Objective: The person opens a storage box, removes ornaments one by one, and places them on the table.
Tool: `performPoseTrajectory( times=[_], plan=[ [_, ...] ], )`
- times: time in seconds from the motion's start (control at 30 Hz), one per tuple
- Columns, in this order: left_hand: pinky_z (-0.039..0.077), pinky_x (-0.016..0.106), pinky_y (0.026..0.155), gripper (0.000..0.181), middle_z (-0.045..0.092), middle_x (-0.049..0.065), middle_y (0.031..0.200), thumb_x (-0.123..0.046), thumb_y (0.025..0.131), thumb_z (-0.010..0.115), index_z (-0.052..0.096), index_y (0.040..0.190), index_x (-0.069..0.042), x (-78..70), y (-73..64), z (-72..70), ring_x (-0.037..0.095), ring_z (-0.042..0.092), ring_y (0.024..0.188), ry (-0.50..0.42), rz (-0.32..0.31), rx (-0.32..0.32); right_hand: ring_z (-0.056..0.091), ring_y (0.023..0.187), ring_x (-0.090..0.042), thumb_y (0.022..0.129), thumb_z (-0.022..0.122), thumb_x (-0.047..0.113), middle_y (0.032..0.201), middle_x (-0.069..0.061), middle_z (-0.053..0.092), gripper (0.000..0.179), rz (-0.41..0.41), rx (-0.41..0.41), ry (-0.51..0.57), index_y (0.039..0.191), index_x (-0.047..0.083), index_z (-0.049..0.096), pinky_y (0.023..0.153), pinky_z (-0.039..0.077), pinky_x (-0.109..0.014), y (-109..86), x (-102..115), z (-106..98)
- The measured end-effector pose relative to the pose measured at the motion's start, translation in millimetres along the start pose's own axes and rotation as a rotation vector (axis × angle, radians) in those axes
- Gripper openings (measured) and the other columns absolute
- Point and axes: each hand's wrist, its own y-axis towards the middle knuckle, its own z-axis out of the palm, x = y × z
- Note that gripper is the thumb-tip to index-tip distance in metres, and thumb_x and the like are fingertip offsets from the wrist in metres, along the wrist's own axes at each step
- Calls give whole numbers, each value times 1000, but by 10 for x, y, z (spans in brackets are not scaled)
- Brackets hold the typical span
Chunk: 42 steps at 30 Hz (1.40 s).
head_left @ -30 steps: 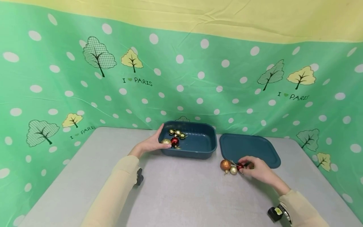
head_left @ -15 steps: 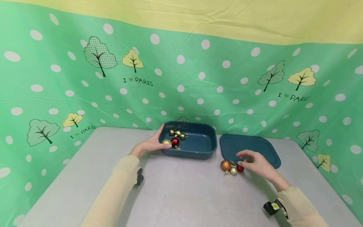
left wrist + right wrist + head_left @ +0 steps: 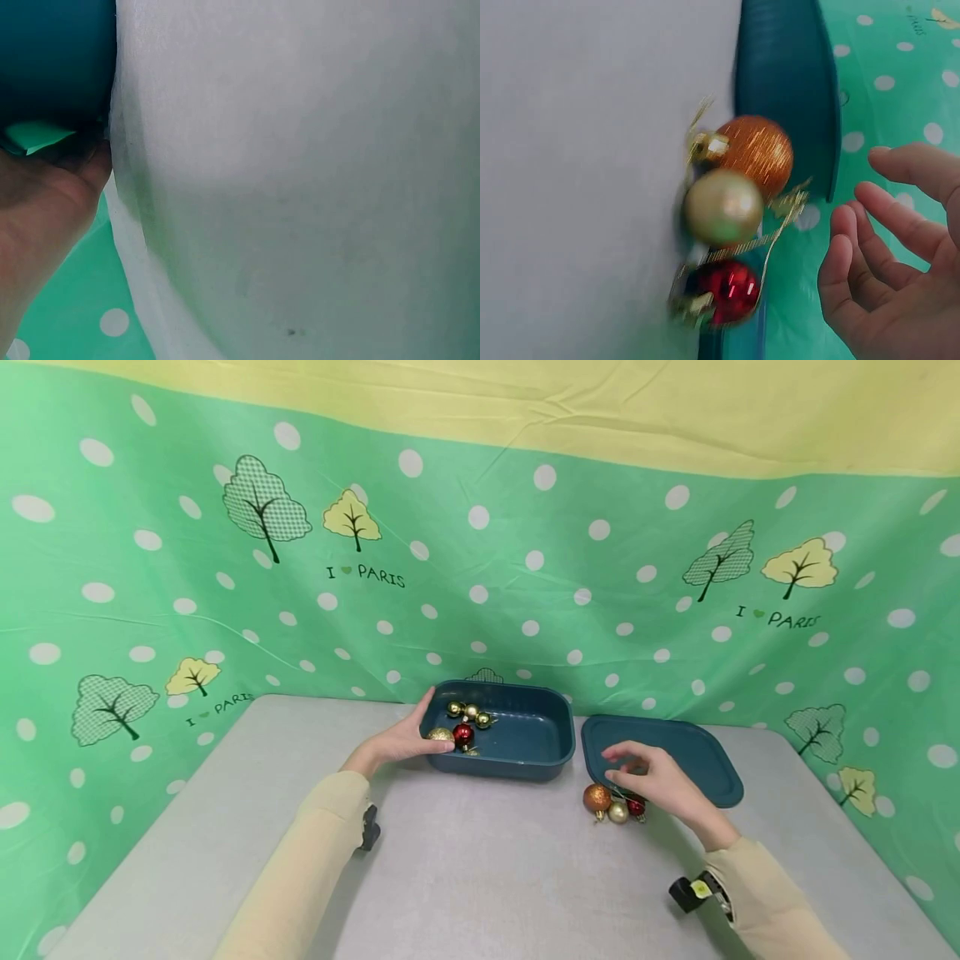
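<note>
My left hand (image 3: 397,742) holds the left end of a dark blue plastic box (image 3: 510,767), its thumb over the near-left rim. Inside, at the left, lie a red Christmas bauble (image 3: 462,733), a glittery gold bauble (image 3: 440,736) and several small gold ones. The right hand (image 3: 654,777) hovers with loosely bent fingers and nothing in them. Below it are an orange bauble (image 3: 757,154), a pale gold bauble (image 3: 724,206) and a shiny red bauble (image 3: 735,291) with gold strings, clustered on the table. In the left wrist view, only part of the left hand and the box wall shows.
A flat blue lid (image 3: 675,747) lies on the table right of the box, with the three baubles along its near edge. The grey table (image 3: 510,877) stretches toward me. Behind it hangs a green polka-dot cloth (image 3: 525,585).
The right hand has let go of the red bauble beside the lid, risen and shifted left over the cluster. The left hand and the box have stayed in place.
</note>
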Motion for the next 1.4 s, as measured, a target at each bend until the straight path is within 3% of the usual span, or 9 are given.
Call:
performPoseTrajectory(
  times=[0.4, 0.7, 0.93, 1.2, 1.4],
  plan=[
    [9, 57, 112, 114, -8, 18, 159, -29, 84, 74, -15, 154, -20, 15, 16, 5, 43, 2, 143, 8, -1, -2, 60, 84, -24, 90, 65, 7, 115, -22, 61, 26, -38, 65, 121, 116, -1, 65, 68, 52, -31, 226, 278, 186],
    [9, 57, 112, 116, -8, 18, 159, -33, 83, 75, -15, 154, -19, 6, 4, -2, 42, 2, 143, 14, 3, -5, 60, 88, -25, 91, 67, 13, 119, -13, 59, 31, -69, 85, 133, 120, 5, 63, 71, 51, -35, 428, 464, 352],
    [9, 56, 113, 119, -8, 18, 159, -38, 81, 77, -15, 154, -20, -13, -5, 2, 42, 2, 143, 10, -3, 1, 62, 89, -23, 89, 68, 11, 118, -12, 61, 30, -86, 99, 141, 119, 5, 64, 75, 52, -36, 570, 527, 466],
    [9, 56, 113, 119, -9, 17, 159, -37, 80, 77, -15, 154, -19, -9, -1, -8, 42, 1, 143, 13, 1, -1, 60, 98, -30, 91, 66, 11, 121, -16, 58, 31, -121, 131, 167, 120, 1, 62, 79, 53, -37, 685, 612, 582],
    [10, 56, 113, 118, -9, 17, 159, -35, 81, 77, -15, 154, -19, 12, 16, 0, 41, 2, 143, 11, 7, 2, 58, 108, -34, 92, 66, 11, 128, -17, 55, 32, -74, 170, 195, 123, 2, 61, 86, 51, -41, 790, 608, 709]
  ],
)
